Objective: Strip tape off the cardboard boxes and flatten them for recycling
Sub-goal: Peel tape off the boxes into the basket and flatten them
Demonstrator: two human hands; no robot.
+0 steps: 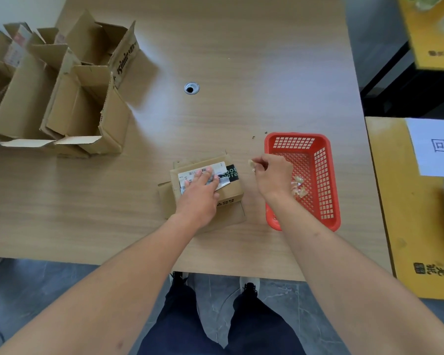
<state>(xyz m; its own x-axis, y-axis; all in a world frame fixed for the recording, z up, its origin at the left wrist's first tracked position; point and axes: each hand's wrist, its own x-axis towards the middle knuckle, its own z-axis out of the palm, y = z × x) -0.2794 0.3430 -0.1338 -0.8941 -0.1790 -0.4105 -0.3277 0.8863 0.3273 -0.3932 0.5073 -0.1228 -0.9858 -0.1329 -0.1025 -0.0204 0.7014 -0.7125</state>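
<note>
Cardboard box (226,187) lies under the flat, relaxed left hand (199,192); right hand (272,175) pinches a tape scrap (251,165) beside the red basket (326,175).

**Wood-grain table and its load**

The table (241,47) carried a small taped box (230,187) near 6 o'clock, a red basket (328,160) at 4 o'clock beside it, and opened cardboard boxes (62,98) at 10 o'clock. A cable grommet (191,88) sat near the centre.
</note>
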